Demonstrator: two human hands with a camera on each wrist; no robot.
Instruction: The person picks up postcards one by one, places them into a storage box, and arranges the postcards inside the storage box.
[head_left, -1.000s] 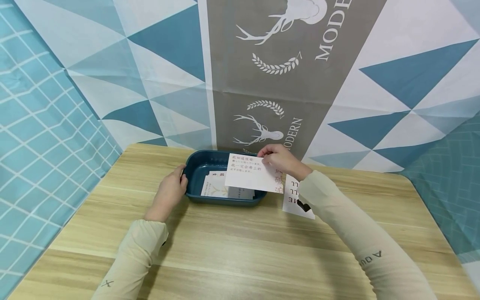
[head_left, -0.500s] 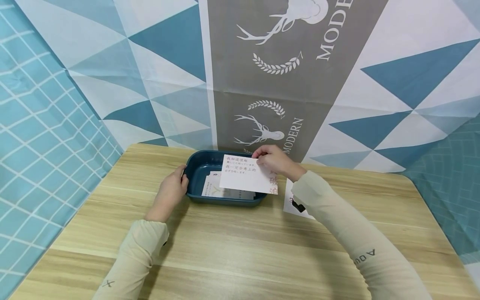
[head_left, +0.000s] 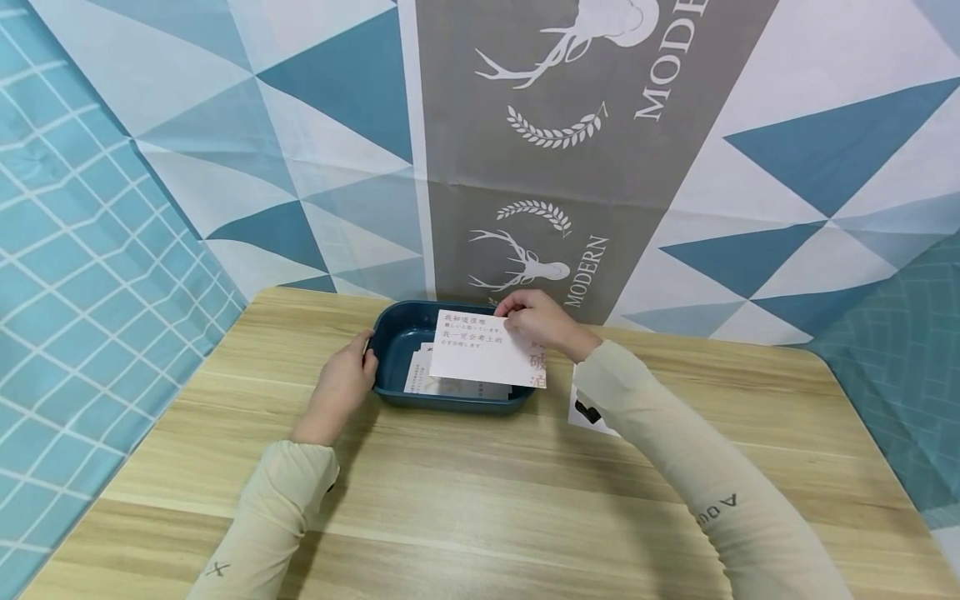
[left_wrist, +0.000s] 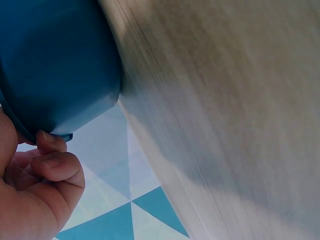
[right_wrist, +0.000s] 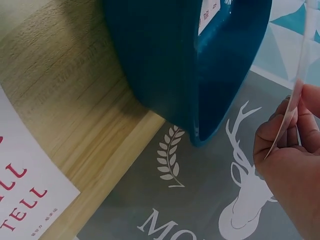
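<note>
A dark blue rectangular basin [head_left: 393,329] stands at the back of the table. My left hand [head_left: 337,385] grips its left end, and in the left wrist view the curled fingers [left_wrist: 60,167] pinch the rim. Over the basin, my right hand [head_left: 542,321] pinches a white printed card [head_left: 483,358] by its far edge, tilted and apart from the cards below. Seen edge-on in the right wrist view, the card [right_wrist: 304,50] sits between thumb and fingers. Several printed cards [head_left: 420,375] lie inside the basin, partly hidden by the held one.
Another white card [head_left: 588,412] with red lettering lies on the wooden table [head_left: 465,500] right of the basin, partly under the right sleeve [head_left: 637,392]. A patterned cloth [head_left: 510,175] hangs close behind the table's back edge.
My right hand has moved a little to the left with the card, bringing it further over the basin. The left hand has stayed at the basin's end.
</note>
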